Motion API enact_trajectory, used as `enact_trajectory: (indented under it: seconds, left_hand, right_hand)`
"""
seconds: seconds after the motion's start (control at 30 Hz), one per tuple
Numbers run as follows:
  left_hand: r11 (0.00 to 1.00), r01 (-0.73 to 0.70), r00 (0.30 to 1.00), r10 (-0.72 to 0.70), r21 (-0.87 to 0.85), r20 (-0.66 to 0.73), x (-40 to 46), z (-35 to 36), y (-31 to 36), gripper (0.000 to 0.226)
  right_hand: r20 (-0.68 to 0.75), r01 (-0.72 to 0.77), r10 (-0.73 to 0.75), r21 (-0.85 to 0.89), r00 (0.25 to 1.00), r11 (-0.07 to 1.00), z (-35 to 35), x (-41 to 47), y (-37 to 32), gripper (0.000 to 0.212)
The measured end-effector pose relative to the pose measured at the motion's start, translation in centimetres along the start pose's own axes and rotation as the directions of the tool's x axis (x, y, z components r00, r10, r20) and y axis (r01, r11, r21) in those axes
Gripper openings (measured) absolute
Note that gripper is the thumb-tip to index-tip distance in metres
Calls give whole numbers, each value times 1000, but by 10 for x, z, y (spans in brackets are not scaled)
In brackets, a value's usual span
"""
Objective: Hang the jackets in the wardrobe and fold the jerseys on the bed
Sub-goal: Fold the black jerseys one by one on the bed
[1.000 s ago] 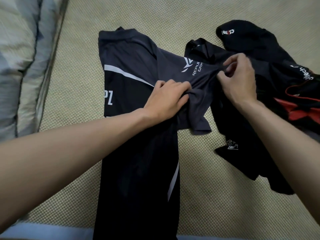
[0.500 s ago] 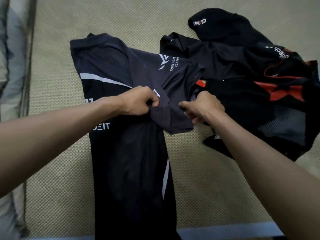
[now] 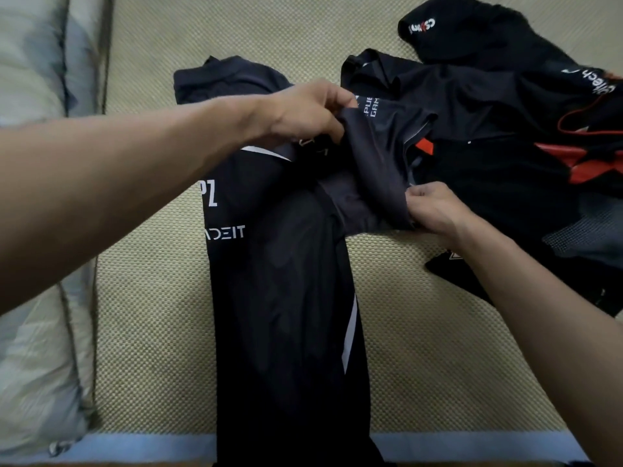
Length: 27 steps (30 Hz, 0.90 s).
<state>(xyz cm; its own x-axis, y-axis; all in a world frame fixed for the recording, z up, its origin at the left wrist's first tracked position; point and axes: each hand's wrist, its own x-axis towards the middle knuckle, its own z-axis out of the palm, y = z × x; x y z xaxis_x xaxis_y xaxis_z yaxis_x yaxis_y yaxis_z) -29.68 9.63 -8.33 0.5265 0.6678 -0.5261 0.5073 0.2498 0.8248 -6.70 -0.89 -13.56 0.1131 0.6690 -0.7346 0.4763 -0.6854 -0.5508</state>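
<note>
Both hands, left hand point(image 3: 303, 112) and right hand point(image 3: 435, 210), pinch the jersey point(image 3: 286, 298) sleeve between them

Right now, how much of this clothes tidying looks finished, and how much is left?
Little looks finished. The dark jersey with white lettering lies lengthwise on the woven beige bed mat, its left side folded in. In hand: the left hand and right hand both pinch its grey sleeve, mid-fold. Left: a crumpled heap of black and red garments, unsorted. No wardrobe is in view.
</note>
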Motion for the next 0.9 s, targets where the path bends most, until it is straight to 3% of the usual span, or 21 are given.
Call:
enact_trajectory:
  seconds: [0.13,0.27,0.47,0.53,0.57,0.67,0.77,0.83,0.9]
  left_hand:
    - [992,19,992,-34,125,118,0,7,-1,21]
    - [982,45,976,-82,183,201,-2,16,-7,28]
    - [980,83,979,-114,180,169,1,18,-2,37]
    - [985,87,987,-106,150,118,6,18,2,42]
    - [987,89,991,-101,133,86,10,19,5,45]
    - [996,50,998,-52,80,25,23,22,14,48]
    - [997,-33,999,33,75,10,37,27,28,44]
    - [990,-55,998,60,129,-32,48,28,37,40]
    - [974,-64,995,78,219,-54,58,26,42,40]
  right_hand:
    - [-58,45,-42,53,997,998,-2,-5,12,40]
    - [39,-124,118,231,992,965,-7,-9,14,41]
    - [166,-227,242,-102,956,968,-18,-13,2,25]
    - [71,-150,170,-223,983,963,-22,-15,-4,27]
    - [-7,-66,66,-227,998,972,-22,-16,-8,27]
    - [-167,177,-163,73,973,982,-23,-22,-25,31]
    - [-52,194,-190,410,981,891,-18,-25,-41,35]
    - [-112,200,-166,513,980,835,-16,-13,-41,58]
    - [-178,205,-124,569,976,796,-16,2,-36,61]
